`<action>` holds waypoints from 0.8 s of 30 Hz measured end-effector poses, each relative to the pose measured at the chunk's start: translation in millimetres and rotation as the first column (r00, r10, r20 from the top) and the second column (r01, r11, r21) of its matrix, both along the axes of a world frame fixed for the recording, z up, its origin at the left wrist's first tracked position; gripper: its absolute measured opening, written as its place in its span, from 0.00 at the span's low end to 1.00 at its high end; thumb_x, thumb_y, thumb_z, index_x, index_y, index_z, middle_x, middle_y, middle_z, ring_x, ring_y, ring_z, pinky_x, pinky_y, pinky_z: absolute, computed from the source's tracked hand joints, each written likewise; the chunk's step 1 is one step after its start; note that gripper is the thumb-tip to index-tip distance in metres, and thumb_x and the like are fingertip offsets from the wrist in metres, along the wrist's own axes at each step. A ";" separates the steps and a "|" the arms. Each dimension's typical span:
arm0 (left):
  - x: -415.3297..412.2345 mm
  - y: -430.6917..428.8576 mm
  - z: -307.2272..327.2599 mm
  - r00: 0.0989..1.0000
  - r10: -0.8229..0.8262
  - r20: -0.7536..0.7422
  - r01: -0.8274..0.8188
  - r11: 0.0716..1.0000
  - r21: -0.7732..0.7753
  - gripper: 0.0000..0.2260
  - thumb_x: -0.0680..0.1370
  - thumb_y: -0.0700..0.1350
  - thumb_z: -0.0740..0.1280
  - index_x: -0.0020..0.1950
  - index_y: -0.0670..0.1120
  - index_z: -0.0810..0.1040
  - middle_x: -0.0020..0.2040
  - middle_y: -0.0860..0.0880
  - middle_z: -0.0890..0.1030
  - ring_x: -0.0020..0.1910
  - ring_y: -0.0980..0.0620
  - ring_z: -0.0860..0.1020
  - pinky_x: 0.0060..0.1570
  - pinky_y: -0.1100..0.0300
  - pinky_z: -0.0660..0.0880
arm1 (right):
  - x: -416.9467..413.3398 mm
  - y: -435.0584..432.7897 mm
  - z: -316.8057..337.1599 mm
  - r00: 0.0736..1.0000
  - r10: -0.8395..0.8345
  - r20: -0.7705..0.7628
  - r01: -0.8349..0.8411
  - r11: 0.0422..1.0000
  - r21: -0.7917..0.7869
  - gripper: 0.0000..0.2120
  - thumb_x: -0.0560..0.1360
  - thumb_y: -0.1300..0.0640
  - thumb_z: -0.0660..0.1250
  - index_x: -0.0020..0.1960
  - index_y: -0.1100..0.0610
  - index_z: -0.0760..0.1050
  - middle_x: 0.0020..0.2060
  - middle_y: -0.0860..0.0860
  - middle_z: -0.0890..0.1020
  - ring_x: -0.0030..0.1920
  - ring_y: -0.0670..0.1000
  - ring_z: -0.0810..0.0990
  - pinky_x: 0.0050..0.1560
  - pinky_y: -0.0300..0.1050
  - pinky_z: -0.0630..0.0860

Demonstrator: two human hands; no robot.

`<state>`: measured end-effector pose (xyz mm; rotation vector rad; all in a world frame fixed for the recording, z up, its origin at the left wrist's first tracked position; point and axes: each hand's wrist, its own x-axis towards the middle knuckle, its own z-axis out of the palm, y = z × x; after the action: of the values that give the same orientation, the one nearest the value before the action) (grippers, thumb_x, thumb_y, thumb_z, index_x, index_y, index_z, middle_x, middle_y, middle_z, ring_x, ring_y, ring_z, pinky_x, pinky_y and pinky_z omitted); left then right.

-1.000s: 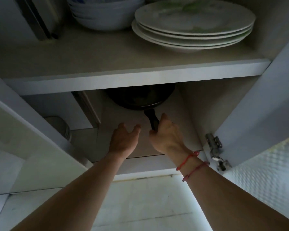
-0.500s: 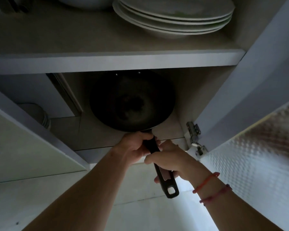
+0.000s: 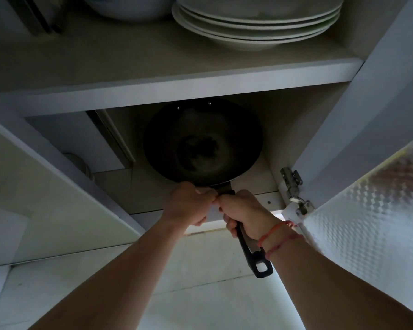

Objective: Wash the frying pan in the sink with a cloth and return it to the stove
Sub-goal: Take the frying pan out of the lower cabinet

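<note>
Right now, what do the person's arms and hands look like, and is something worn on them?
The left forearm and the right forearm are bare; no sleeves or gloves show. The left hand and its wrist carry nothing visible. Behind the right hand, the wrist wears two thin red string bracelets, side by side. The light is too dim to tell about rings.

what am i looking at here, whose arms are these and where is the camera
No machine here: a person wears a camera on the head, so you see their own two arms reaching into an open kitchen cabinet. The right hand, red cords at its wrist, grips the long black handle of a dark frying pan in the lower compartment; the left hand holds it where handle meets pan. On the shelf above sit stacked white plates and a bowl.
</note>
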<state>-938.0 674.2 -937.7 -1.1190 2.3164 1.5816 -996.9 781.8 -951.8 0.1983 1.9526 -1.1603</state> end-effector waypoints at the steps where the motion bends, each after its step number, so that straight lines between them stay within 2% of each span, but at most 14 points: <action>1: 2.8 -4.1 2.1 0.997 -0.072 -0.024 0.068 0.987 -0.149 0.14 0.76 0.50 0.69 0.34 0.43 0.81 0.26 0.49 0.79 0.25 0.53 0.77 0.33 0.58 0.79 | 1.8 -0.1 -3.4 0.999 -0.012 -0.033 0.012 1.000 0.006 0.14 0.72 0.49 0.69 0.37 0.59 0.73 0.20 0.52 0.71 0.18 0.49 0.67 0.23 0.39 0.68; 3: 6.0 -9.7 8.7 0.977 -0.194 -0.089 0.139 0.894 -0.426 0.20 0.77 0.51 0.67 0.28 0.43 0.74 0.21 0.52 0.74 0.22 0.57 0.73 0.27 0.62 0.70 | 6.5 3.2 -7.6 0.998 -0.027 -0.064 0.028 0.999 0.018 0.18 0.71 0.43 0.69 0.36 0.58 0.72 0.19 0.51 0.71 0.18 0.49 0.67 0.23 0.39 0.69; 5: 5.6 -14.0 17.6 0.954 -0.260 -0.150 0.128 0.804 -0.581 0.17 0.78 0.52 0.65 0.33 0.45 0.76 0.24 0.53 0.76 0.26 0.58 0.75 0.31 0.61 0.71 | 12.6 11.8 -9.1 0.997 -0.024 -0.071 0.027 0.999 0.041 0.18 0.71 0.43 0.69 0.36 0.57 0.72 0.17 0.49 0.71 0.17 0.49 0.67 0.24 0.39 0.70; 7: 1.1 -18.5 25.5 0.934 -0.301 -0.191 0.119 0.768 -0.630 0.11 0.79 0.53 0.65 0.43 0.48 0.79 0.33 0.53 0.79 0.33 0.58 0.78 0.34 0.61 0.74 | 20.6 23.9 -8.0 0.997 -0.014 -0.073 0.020 0.997 0.075 0.17 0.71 0.42 0.69 0.38 0.57 0.72 0.17 0.48 0.71 0.16 0.48 0.68 0.24 0.38 0.70; 9: -7.2 -24.1 30.1 0.923 -0.338 -0.184 0.133 0.729 -0.672 0.10 0.80 0.53 0.65 0.52 0.48 0.80 0.44 0.51 0.79 0.42 0.55 0.78 0.38 0.63 0.72 | 32.8 38.4 -6.4 0.997 0.004 -0.083 0.006 0.993 0.118 0.19 0.70 0.40 0.69 0.41 0.57 0.73 0.18 0.48 0.72 0.17 0.47 0.69 0.23 0.38 0.70; 11: -18.5 -30.5 33.8 0.926 -0.350 -0.139 0.142 0.666 -0.733 0.13 0.79 0.52 0.66 0.58 0.46 0.79 0.54 0.45 0.78 0.53 0.46 0.77 0.47 0.56 0.74 | 49.5 54.1 -3.6 0.994 0.022 -0.106 -0.006 0.989 0.148 0.20 0.68 0.39 0.69 0.40 0.56 0.73 0.20 0.49 0.74 0.17 0.48 0.70 0.23 0.38 0.70; 13: -28.6 -35.8 37.0 0.937 -0.345 -0.060 0.182 0.626 -0.758 0.16 0.80 0.52 0.65 0.62 0.44 0.78 0.60 0.41 0.76 0.60 0.41 0.74 0.55 0.50 0.73 | 68.5 69.6 1.5 0.991 0.054 -0.121 -0.032 0.983 0.181 0.20 0.67 0.38 0.68 0.39 0.56 0.73 0.21 0.48 0.75 0.17 0.48 0.71 0.23 0.38 0.71; 17: -42.2 -40.9 37.8 0.936 -0.351 0.042 0.262 0.609 -0.748 0.20 0.80 0.53 0.63 0.69 0.44 0.74 0.67 0.38 0.72 0.67 0.38 0.68 0.66 0.47 0.67 | 97.3 98.3 15.7 0.988 0.121 -0.094 -0.093 0.961 0.259 0.22 0.66 0.35 0.66 0.37 0.56 0.76 0.20 0.48 0.77 0.20 0.49 0.77 0.22 0.39 0.72; 19: -47.1 -42.8 35.6 0.937 -0.346 0.049 0.265 0.610 -0.747 0.21 0.81 0.53 0.63 0.71 0.44 0.72 0.69 0.38 0.70 0.69 0.38 0.67 0.69 0.49 0.63 | 108.3 110.8 19.2 0.976 0.182 -0.117 -0.136 0.937 0.322 0.25 0.65 0.32 0.64 0.36 0.55 0.76 0.25 0.47 0.79 0.27 0.48 0.81 0.28 0.39 0.74; 21: -52.4 -46.6 31.8 0.947 -0.318 0.042 0.253 0.658 -0.710 0.22 0.81 0.52 0.62 0.73 0.44 0.69 0.71 0.39 0.69 0.70 0.38 0.67 0.69 0.50 0.62 | 118.4 121.6 20.9 0.963 0.226 -0.144 -0.155 0.908 0.390 0.25 0.64 0.31 0.64 0.34 0.54 0.75 0.28 0.47 0.79 0.33 0.45 0.80 0.32 0.38 0.71; 24: -59.8 -55.4 26.8 0.964 -0.265 0.019 0.218 0.746 -0.629 0.25 0.82 0.51 0.62 0.77 0.44 0.64 0.75 0.39 0.65 0.73 0.39 0.64 0.71 0.51 0.62 | 128.6 135.2 27.4 0.957 0.252 -0.143 -0.165 0.878 0.449 0.24 0.64 0.31 0.65 0.30 0.53 0.74 0.27 0.46 0.78 0.33 0.42 0.78 0.31 0.35 0.67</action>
<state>-997.8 618.8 -910.9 -0.7916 2.9976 0.7643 -868.4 917.0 -924.4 0.1002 2.3287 -0.6089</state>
